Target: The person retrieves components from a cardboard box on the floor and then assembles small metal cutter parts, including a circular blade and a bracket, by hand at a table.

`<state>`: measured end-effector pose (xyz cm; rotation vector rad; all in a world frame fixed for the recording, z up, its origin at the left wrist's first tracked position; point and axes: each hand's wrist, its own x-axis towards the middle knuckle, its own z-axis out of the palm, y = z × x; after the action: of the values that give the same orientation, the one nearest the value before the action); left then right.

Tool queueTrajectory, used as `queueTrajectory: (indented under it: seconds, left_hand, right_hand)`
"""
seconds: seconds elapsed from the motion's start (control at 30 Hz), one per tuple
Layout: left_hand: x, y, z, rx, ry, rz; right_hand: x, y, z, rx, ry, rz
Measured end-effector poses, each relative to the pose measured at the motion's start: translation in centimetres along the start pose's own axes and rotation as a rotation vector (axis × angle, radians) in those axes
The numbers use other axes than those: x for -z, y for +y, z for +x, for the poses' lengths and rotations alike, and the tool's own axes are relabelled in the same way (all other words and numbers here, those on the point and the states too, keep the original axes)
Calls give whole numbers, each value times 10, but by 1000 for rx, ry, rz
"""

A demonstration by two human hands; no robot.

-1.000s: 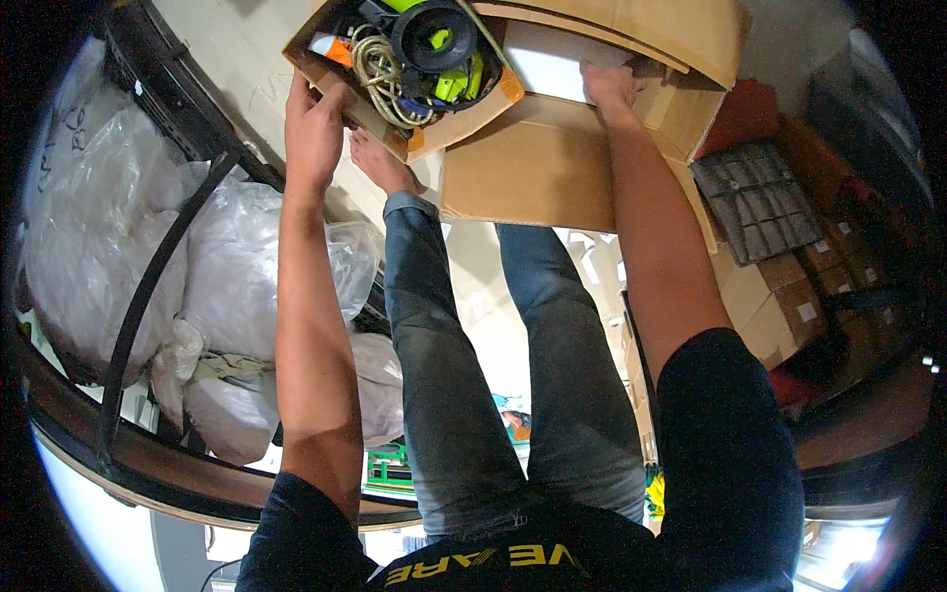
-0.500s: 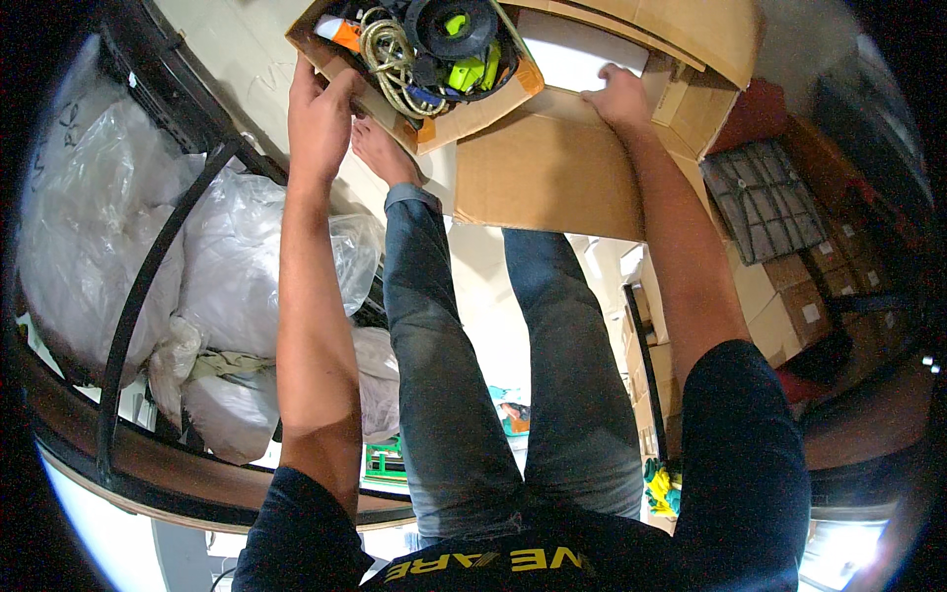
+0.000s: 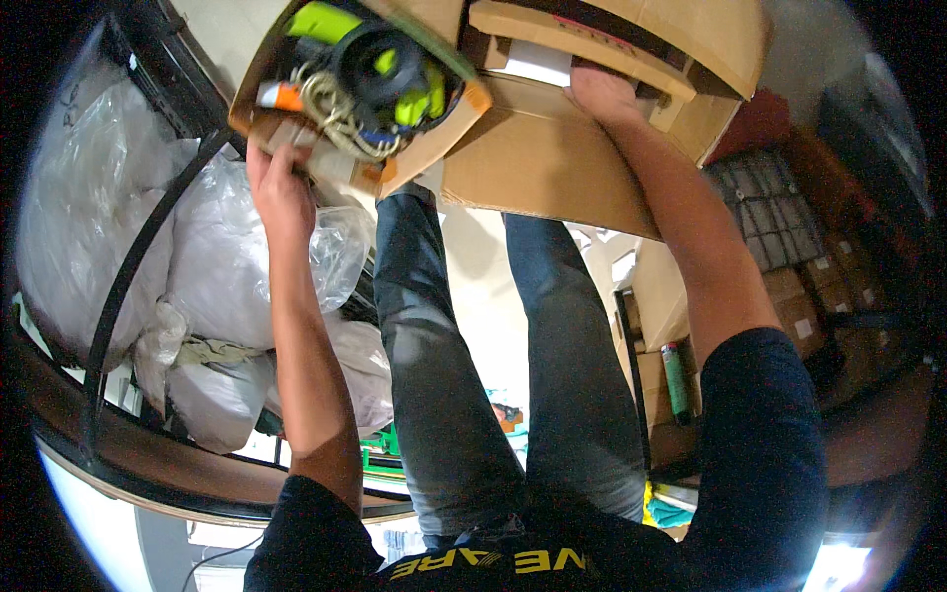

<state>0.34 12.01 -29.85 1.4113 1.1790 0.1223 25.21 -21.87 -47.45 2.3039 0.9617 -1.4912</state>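
My left hand grips the near left corner of a small open-topped cardboard box, which hangs tilted at the upper left. Inside it lie a coiled pale rope, a round black piece, bright yellow-green items and a white object with an orange end. To the right stands a larger cardboard box, its near flap folded down toward me. My right hand reaches in over that flap, beside a white surface within. The box hides its fingers.
Clear plastic bags fill a black-framed rack on the left. A dark gridded panel and brown boxes are at the right. Near my right upper arm stands a green cylinder. My legs extend below the boxes.
The small box has moved left and toward me, turning, with my left hand on it. My right hand has gone deeper into the large box, and its fingers have passed from sight.
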Motion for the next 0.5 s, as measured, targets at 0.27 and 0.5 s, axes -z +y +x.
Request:
queueTrajectory:
  seconds: [0.27, 0.5]
  left_hand:
    - [16, -27, -85, 154, 343, -276]
    - [15, -57, -104, 169, 377, -305]
  right_hand:
    - [8, -8, 12, 148, -4, -152]
    - [-2, 6, -3, 227, 223, -199]
